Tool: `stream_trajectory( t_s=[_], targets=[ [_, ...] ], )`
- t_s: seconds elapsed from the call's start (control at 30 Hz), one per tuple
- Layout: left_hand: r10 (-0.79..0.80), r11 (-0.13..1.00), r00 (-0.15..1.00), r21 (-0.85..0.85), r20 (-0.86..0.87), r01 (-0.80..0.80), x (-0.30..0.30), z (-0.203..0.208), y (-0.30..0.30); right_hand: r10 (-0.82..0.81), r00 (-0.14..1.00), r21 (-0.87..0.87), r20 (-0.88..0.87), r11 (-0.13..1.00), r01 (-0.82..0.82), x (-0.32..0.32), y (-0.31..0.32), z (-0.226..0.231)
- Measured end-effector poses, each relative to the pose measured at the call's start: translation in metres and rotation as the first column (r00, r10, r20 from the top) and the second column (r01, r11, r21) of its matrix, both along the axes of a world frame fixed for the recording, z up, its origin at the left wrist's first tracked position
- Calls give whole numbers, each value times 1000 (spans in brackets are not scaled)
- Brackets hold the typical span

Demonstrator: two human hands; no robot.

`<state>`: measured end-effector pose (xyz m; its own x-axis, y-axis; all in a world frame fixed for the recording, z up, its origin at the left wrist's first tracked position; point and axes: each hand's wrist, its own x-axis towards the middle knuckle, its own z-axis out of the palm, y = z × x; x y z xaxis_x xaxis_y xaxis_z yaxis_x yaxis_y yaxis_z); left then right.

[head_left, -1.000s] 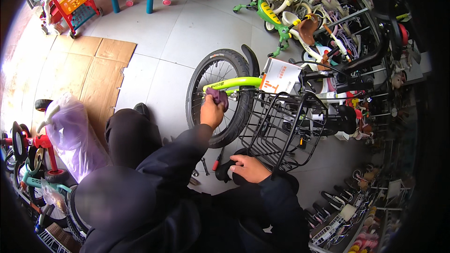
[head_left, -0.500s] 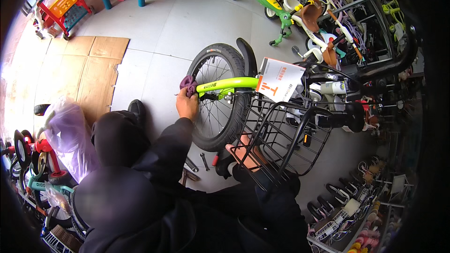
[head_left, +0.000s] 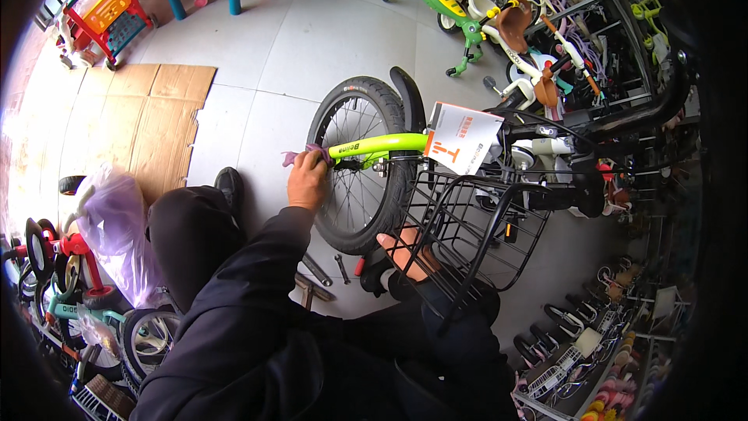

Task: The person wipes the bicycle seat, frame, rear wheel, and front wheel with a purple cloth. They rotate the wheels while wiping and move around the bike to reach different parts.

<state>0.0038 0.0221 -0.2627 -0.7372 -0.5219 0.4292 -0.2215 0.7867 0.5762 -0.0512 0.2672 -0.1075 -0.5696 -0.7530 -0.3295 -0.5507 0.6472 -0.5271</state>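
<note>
My left hand is closed round a crumpled purple cloth, pressed to the end of the bright green fork at the wheel's hub. The bicycle wheel, with a black tyre and thin spokes, lies between my hands. At its lower right edge my right hand cups the tyre, thumb on the near side, with some fingers hidden by the black wire basket. A white and orange card hangs on the bicycle. Past it are the black handlebar parts.
Near my legs lie a wrench, a bar-shaped tool and a hammer-like tool. Flattened cardboard covers floor at the left, beside a purple plastic bag. A green ride-on toy and crowded racks flank the right.
My left hand has turned over the fork end, and the cloth now sticks out to its left. My head and left arm have shifted a little. The right hand stays at the tyre.
</note>
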Motion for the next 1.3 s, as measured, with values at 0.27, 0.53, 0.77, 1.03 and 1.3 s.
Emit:
stream_trajectory(
  t_s=[0.27,0.53,0.77,1.03,1.3],
  targets=[
    [-269,924,838,371,476,86,39,-42,23,-230,973,240,-33,943,231,2,-7,-7],
    [400,285,915,956,-51,-71,-11,-35,5,235,809,9,-538,962,-274,-3,15,-41],
    [-68,640,903,713,423,-286,-29,-19,14,-63,959,-147,-277,989,23,0,-3,-33],
    [156,749,976,663,-153,-16,-28,22,64,-56,966,-31,-254,998,50,0,-10,-11],
    [-93,890,933,449,347,-78,-34,49,48,14,792,-248,-611,946,-208,-4,1,-49]
  ],
)
